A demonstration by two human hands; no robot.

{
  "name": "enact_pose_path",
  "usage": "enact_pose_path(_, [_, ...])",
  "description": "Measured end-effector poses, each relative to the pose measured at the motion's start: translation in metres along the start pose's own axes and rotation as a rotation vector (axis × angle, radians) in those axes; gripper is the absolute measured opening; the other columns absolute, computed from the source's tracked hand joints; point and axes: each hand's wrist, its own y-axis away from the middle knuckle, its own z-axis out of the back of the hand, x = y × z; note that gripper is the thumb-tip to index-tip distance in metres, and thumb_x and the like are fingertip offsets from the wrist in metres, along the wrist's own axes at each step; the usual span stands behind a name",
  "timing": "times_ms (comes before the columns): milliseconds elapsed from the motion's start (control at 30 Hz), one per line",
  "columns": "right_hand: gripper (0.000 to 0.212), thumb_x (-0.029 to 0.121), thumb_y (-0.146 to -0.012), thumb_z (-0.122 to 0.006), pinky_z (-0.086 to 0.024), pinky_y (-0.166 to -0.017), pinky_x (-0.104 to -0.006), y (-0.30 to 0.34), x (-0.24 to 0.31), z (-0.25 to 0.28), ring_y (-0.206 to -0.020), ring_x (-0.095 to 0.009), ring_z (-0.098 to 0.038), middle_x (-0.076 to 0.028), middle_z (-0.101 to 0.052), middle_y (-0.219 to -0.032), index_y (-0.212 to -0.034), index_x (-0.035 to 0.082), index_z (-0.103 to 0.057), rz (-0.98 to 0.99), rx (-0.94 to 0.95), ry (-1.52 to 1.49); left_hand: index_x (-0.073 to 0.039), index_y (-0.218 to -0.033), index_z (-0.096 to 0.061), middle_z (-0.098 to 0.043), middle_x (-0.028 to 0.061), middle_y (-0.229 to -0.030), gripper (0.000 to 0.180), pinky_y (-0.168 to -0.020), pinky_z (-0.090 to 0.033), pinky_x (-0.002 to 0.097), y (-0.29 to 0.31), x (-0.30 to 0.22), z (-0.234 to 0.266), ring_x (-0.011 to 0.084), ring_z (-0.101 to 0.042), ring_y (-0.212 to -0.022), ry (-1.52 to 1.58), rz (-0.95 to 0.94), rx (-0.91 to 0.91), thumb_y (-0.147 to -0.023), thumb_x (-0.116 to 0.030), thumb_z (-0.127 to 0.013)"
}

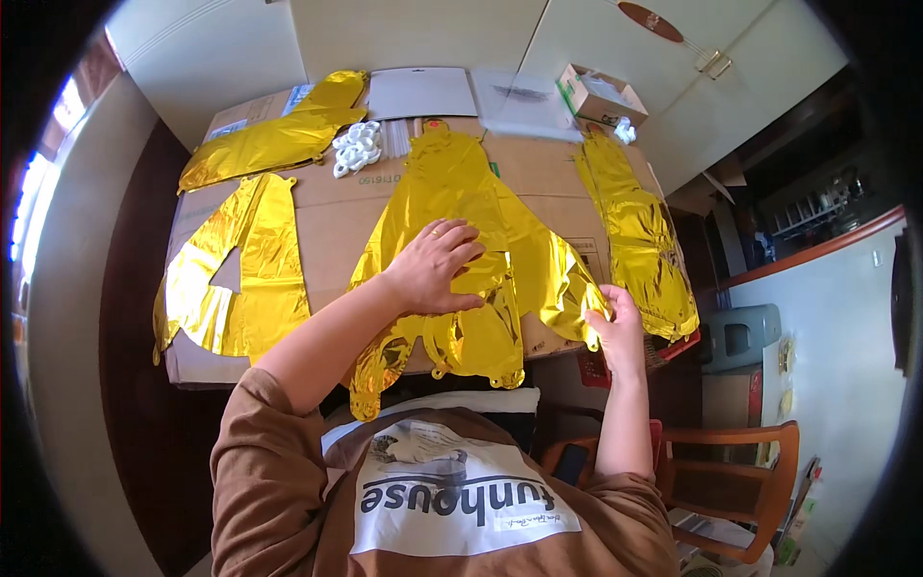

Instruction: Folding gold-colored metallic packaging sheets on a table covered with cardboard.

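My left hand (437, 264) lies flat and open on the thin, crinkly foil balloon (461, 240) at the tabletop's (327, 207) near edge, while my right hand (615, 327) pinches its light, tearable corner.

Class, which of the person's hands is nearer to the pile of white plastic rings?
Left. The left hand lies flat on the middle gold foil balloon, below the white rings; the right hand grips the balloon's right edge, farther away.

gold foil balloon (461, 207), flat, deflated, crinkled
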Motion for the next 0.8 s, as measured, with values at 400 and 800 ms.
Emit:
enact_pose_path(400, [0.058,-0.005,-0.086,-0.069,-0.049,-0.103,-0.0325,0.011,0.030,-0.022,-0.115,-0.017,-0.063,-0.012,-0.063,-0.130,-0.140,-0.006,-0.048,0.035,-0.046,-0.300,-0.006,-0.132,-0.059,-0.052,0.0184,-0.140,0.074,-0.118,-0.034,0.0508,0.001,0.002,-0.001,0.0398,-0.044,-0.138,0.011,-0.004,-0.010,-0.081,-0.056,-0.077])
enact_pose_path(800, [0.055,-0.006,-0.086,-0.069,-0.049,-0.103,-0.0323,0.011,0.032,-0.021,-0.114,-0.018,-0.064,-0.012,-0.064,-0.129,-0.137,-0.006,-0.051,0.007,-0.022,-0.449,-0.006,-0.133,-0.058,-0.052,0.0188,-0.139,0.073,-0.118,-0.034,0.0506,0.000,0.000,-0.001,0.0400,-0.045,-0.137,0.003,-0.005,-0.003,-0.081,-0.053,-0.078])
